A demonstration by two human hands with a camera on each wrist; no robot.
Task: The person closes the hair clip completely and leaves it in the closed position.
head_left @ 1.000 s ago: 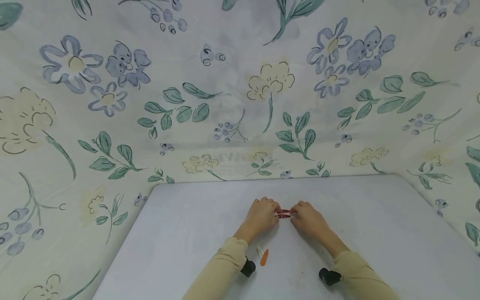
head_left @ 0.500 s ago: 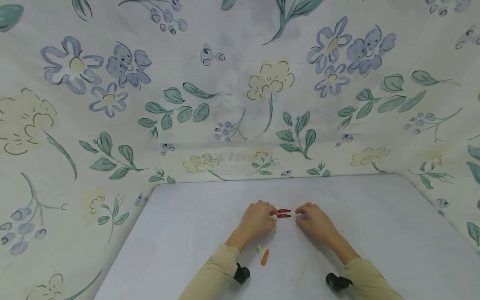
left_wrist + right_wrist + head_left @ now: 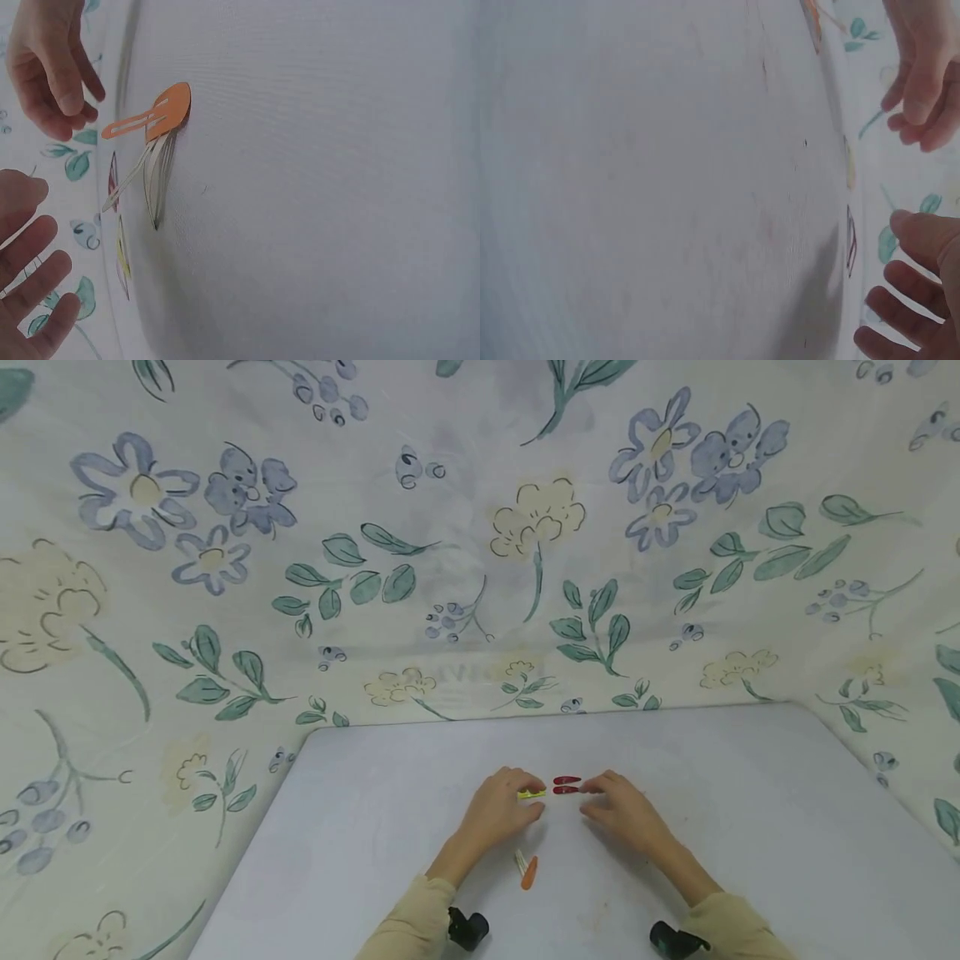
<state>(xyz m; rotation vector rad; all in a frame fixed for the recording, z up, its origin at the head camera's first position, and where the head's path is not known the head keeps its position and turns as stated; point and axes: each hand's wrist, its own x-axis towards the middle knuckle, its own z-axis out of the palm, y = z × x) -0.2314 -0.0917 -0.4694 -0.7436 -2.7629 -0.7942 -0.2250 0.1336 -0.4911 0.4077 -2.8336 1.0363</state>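
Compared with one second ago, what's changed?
The left hand drew left, away from the red clips, and opened, uncovering the yellow clip. The right hand backed off rightward, then came back toward them; contact unclear. The red clips, orange clip and pale clip stayed put.

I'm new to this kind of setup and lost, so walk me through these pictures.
There is no robot here, only a person's bare hands. The wide picture comes from a camera worn on the head, looking forward and down. The two close ones come from cameras on the wrists, one for each side; the black devices at the cuffs are probably those cameras.

On the white table lie two red hair clips, a yellow clip, and an orange clip next to something pale, likely another clip.

The left hand is over the yellow clip, the right hand near the red ones. Neither appears to hold anything.
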